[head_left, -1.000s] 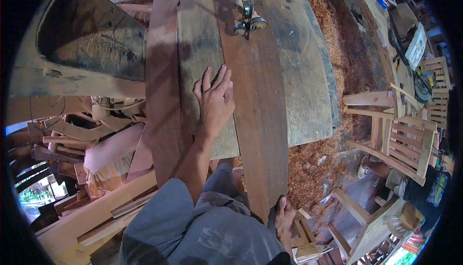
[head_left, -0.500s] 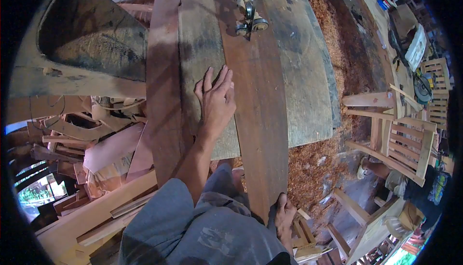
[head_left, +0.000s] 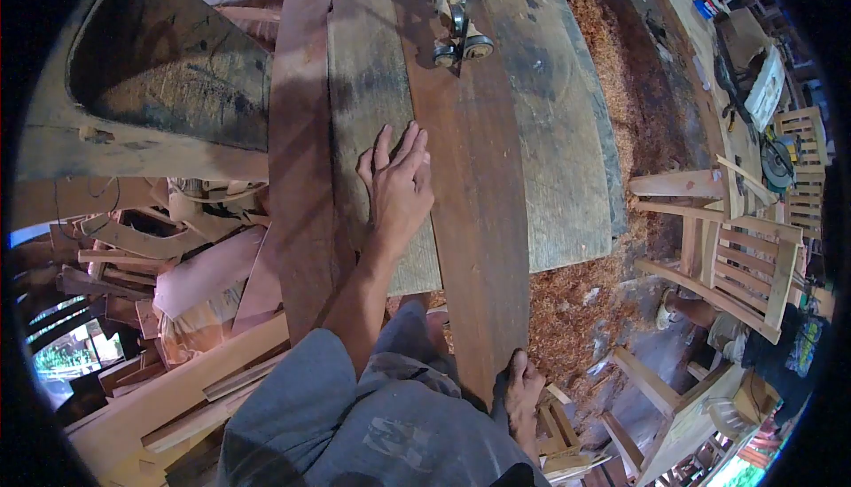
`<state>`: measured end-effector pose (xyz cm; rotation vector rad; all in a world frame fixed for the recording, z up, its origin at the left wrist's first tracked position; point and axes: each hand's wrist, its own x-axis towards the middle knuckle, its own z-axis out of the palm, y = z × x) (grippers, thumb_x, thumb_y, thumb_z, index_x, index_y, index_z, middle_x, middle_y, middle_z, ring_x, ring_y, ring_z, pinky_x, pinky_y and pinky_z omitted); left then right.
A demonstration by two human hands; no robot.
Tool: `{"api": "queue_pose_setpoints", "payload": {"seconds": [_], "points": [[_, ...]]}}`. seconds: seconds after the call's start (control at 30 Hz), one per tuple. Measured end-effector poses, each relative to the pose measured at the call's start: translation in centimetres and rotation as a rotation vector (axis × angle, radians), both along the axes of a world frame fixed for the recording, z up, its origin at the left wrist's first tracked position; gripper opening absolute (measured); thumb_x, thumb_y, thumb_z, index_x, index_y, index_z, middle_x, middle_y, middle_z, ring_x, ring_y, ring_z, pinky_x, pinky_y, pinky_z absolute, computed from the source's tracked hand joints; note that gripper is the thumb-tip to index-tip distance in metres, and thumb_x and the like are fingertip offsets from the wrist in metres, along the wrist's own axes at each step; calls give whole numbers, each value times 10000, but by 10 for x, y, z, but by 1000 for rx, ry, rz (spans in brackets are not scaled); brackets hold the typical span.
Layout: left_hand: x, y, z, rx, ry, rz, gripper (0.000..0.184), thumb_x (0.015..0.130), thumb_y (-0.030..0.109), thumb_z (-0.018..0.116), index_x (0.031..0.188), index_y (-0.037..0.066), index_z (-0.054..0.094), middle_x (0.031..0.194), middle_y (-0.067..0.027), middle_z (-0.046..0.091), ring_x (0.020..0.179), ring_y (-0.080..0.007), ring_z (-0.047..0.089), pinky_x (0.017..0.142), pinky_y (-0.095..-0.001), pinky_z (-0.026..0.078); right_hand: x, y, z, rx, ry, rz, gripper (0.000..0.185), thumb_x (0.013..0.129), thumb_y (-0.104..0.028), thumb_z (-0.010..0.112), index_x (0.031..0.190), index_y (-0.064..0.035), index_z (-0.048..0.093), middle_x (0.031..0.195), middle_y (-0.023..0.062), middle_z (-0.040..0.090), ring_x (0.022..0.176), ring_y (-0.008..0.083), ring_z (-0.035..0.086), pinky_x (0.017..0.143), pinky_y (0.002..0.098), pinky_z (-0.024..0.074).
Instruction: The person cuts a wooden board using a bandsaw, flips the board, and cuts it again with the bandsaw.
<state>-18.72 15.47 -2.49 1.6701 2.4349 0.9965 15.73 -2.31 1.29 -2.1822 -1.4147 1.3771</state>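
A long brown wooden board (head_left: 479, 212) lies lengthwise on the worn wooden saw table (head_left: 567, 177). Toward its far end, the bandsaw blade (head_left: 470, 0) comes down between round guide rollers (head_left: 479, 46). My left hand (head_left: 401, 181) rests at the board's left edge, short of the blade, with fingers stretched out and slightly apart. Near the board's close end, my right hand (head_left: 523, 389) holds the right edge; some of its fingers are hidden.
Another long reddish plank (head_left: 301, 132) lies left of the saw table. Beyond it are the machine's dark frame (head_left: 177, 62) and piled offcuts (head_left: 204, 283). Sawdust (head_left: 576, 310) covers the floor at right, near wooden chairs (head_left: 745, 257) and another person's leg (head_left: 691, 310).
The board and my right hand have shifted slightly forward, toward the blade. My left hand stays in nearly the same place.
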Motion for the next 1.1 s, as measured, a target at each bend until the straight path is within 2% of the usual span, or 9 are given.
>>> {"api": "queue_pose_setpoints", "payload": {"seconds": [0.17, 0.33, 0.57, 0.67, 0.73, 0.87, 0.97, 1.0, 1.1], "points": [[-1, 0, -1, 10, 11, -6, 380, 966, 133, 641, 1335, 50, 682, 1453, -55, 638, 1437, -343, 434, 1171, -482, 230, -3, 3, -1, 9, 0, 2, 593, 1075, -509, 513, 825, 15, 633, 607, 63, 543, 585, 155, 505, 558, 370, 420], [-1, 0, 0, -8, -11, -6, 388, 970, 137, 640, 1345, 47, 677, 1461, -64, 630, 1444, -346, 431, 1169, -491, 231, -11, 10, 8, -54, 141, -110, 612, 1065, -549, 527, 735, -34, 558, 681, -37, 486, 647, 103, 405, 558, 315, 323], [-1, -2, 2, -28, 10, -12, 379, 983, 162, 631, 1344, 57, 682, 1468, -69, 624, 1450, -347, 424, 1173, -498, 224, 7, 3, -17, -69, 40, -72, 602, 1064, -548, 533, 717, -56, 539, 658, -52, 453, 646, 90, 406, 558, 300, 310], [-1, -3, -1, -4, 23, -42, 380, 984, 168, 630, 1345, 61, 681, 1472, -69, 621, 1455, -352, 417, 1179, -511, 214, 8, 7, -1, -196, 211, -128, 582, 1068, -504, 533, 802, 11, 577, 653, 52, 526, 624, 171, 489, 578, 378, 407], [-1, -4, 1, -20, 10, -48, 383, 985, 176, 634, 1349, 63, 677, 1475, -68, 618, 1462, -358, 406, 1184, -517, 207, 12, -4, 7, 49, 101, -15, 558, 1067, -489, 544, 888, 37, 596, 747, 112, 593, 693, 221, 526, 648, 410, 442], [-2, -7, 0, -36, 10, -62, 389, 993, 189, 632, 1360, 67, 671, 1472, -69, 620, 1473, -360, 392, 1187, -515, 206, 56, -60, -5, 57, 87, 80, 530, 1074, -469, 539, 990, 47, 626, 838, 165, 639, 759, 257, 555, 728, 421, 461], [-1, -6, -3, -27, 36, -87, 392, 1003, 207, 625, 1372, 82, 665, 1474, -72, 618, 1480, -358, 387, 1192, -511, 200, 72, -90, -14, -162, 3, -25, 534, 1075, -462, 540, 1027, 57, 655, 844, 184, 658, 772, 280, 569, 765, 425, 464], [-1, -6, -3, -33, 45, -84, 395, 1006, 212, 623, 1378, 84, 660, 1477, -74, 615, 1481, -356, 387, 1194, -511, 197, 76, -98, -32, -102, 19, -63, 505, 1066, -481, 558, 932, 4, 601, 730, 98, 590, 644, 210, 529, 625, 384, 429], [-4, -6, 0, -39, 63, -72, 396, 1008, 219, 622, 1378, 83, 660, 1484, -78, 609, 1477, -355, 395, 1196, -510, 194, 78, -103, -52, -34, 84, -116, 512, 1059, -500, 571, 803, -59, 534, 580, -3, 496, 476, 126, 463, 454, 337, 361]]}}
